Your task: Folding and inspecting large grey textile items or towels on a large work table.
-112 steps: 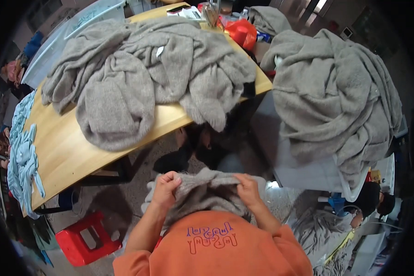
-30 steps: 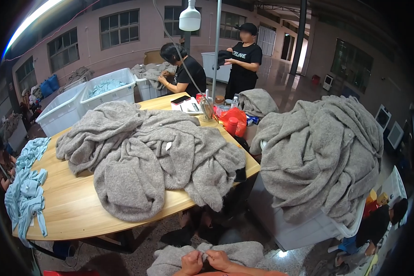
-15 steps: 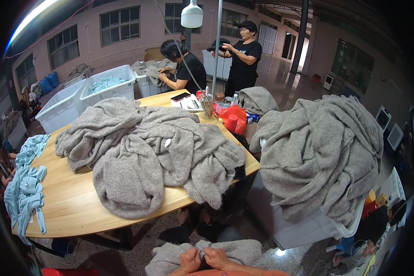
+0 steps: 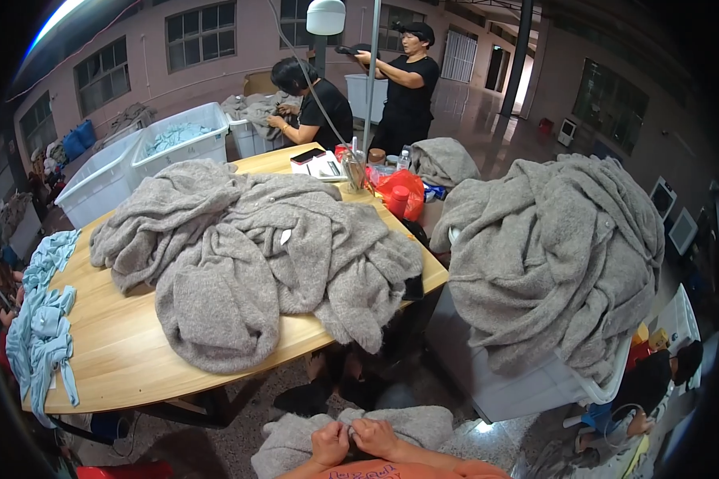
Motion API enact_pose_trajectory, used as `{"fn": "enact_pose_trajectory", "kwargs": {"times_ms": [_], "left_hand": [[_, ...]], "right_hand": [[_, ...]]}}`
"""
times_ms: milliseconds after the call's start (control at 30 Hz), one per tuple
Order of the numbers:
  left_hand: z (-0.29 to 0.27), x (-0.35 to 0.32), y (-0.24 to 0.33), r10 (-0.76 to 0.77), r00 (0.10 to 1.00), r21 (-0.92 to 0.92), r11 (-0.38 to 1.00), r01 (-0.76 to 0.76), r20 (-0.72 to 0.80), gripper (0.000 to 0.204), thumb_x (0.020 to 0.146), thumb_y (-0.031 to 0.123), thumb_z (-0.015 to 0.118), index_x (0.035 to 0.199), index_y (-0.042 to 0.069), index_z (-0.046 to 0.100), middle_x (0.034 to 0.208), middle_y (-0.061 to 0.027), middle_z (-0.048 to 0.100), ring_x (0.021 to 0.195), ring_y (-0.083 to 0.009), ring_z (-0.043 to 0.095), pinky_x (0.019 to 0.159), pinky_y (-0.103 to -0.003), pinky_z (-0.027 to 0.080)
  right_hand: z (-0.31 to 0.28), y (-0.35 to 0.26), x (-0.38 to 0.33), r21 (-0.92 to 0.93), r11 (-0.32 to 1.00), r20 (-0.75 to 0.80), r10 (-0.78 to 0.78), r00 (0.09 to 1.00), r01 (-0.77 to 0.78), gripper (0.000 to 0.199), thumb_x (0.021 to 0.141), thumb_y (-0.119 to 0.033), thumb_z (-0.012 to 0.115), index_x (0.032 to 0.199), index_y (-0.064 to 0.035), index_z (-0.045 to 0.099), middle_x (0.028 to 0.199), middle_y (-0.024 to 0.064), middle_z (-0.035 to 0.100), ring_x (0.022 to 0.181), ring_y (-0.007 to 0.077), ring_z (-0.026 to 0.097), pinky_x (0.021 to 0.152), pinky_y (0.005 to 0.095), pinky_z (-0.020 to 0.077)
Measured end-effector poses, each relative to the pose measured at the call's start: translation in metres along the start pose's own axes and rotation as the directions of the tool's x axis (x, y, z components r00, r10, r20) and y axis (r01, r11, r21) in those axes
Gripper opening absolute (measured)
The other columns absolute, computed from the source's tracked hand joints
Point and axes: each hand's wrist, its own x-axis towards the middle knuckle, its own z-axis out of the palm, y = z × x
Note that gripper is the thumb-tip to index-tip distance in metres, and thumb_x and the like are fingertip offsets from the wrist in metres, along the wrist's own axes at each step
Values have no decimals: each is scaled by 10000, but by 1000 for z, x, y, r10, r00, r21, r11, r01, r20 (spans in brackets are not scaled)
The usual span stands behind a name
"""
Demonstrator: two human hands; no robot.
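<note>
Close in front of me at the lower edge, a fuzzy grey-brown knit garment is spread across my lap. My left hand is closed in a fist on its middle, thumb upward. Beside it, my right hand is closed on the same garment, the knuckles of the two hands a small gap apart. What exactly lies between my fingertips is too small to make out. A large heap of the same grey-brown knitwear covers the middle of the wooden table ahead.
More knitwear overflows a white plastic bin on my right. Light-blue garments hang over the table's left edge. Behind stand white bins, a seated person handling knitwear, and a standing person. A red bag lies at the table's far corner.
My view has shifted slightly. Both hands stay closed on the garment, nearly unmoved. At the back, the standing person has raised the dark object and holds it farther out to the left.
</note>
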Motion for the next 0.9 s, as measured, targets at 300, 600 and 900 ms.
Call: {"fn": "enact_pose_trajectory", "kwargs": {"times_ms": [300, 600, 900], "left_hand": [[-9, 8, 5, -71, 990, -20, 997, 74, 119, 130, 672, 165, 628, 639, 52, 573, 560, -126, 546, 498, -266, 551, 436, -329, 416], [-52, 30, -24, -59, 858, 161, 987, -28, 510, 231, 687, 357, 600, 715, 129, 627, 636, -87, 587, 581, -268, 570, 519, -357, 447], [-47, 34, -3, 16, 839, -227, 966, 128, 543, 155, 738, 179, 612, 745, 25, 602, 579, -30, 560, 541, -47, 476, 492, -221, 398]], "right_hand": [[-8, 7, -4, 194, 972, -215, -89, 973, 132, 153, 625, -76, 550, 774, -69, 516, 665, 111, 554, 595, 274, 562, 493, 345, 447], [-10, 31, -19, 272, 948, -146, 213, 966, -168, 165, 666, -94, 513, 815, -55, 571, 658, 145, 561, 579, 291, 569, 518, 348, 444], [-33, 18, -1, 417, 907, 164, -142, 976, 62, 243, 675, -201, 570, 890, -87, 560, 1004, 106, 507, 900, 273, 499, 705, 361, 425]]}}
